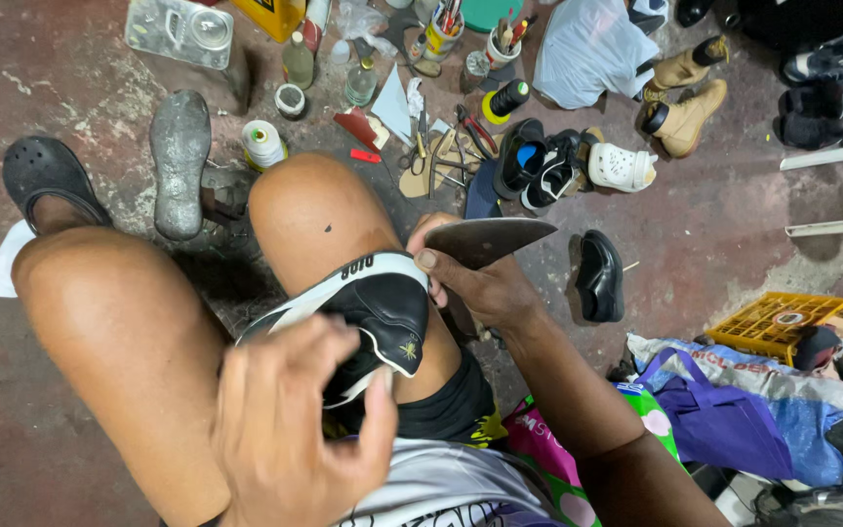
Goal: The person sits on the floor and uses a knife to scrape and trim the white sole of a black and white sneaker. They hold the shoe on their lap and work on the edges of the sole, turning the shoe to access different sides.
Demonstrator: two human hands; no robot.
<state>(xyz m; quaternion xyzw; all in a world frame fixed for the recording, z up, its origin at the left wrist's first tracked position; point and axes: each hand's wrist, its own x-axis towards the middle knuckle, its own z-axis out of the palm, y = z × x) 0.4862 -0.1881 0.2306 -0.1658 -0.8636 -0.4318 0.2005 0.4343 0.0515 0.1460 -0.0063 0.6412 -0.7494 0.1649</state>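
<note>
Much of the black shoe [382, 312] is hidden: the left hand [295, 429], blurred and close to the camera, covers its near end, and the thigh it rests on blocks the underside, so neither the toe nor the heel can be made out with certainty. What shows is a black upper with a white edge band running along its top, lying on the person's right thigh, with its long axis slanting from lower left, under the left hand, up to the right toward the knife. The left hand's grip is clenched around the near part of the shoe, fingers curled over it. The right hand [485, 288] is grasping a broad-bladed knife [490, 239]; the handle is buried in the palm and cannot be seen, and the blade points to the right and slightly upward, its base touching the shoe's far end beside the thumb. On the floor [724, 234] just beyond the knee lie a metal shoe last [180, 161], a spool of thread [263, 143], scissors and small tools that are too jumbled to separate, a single black dress shoe [600, 276], and a yellow crate [782, 322] partly cut off by bags at the right.
</note>
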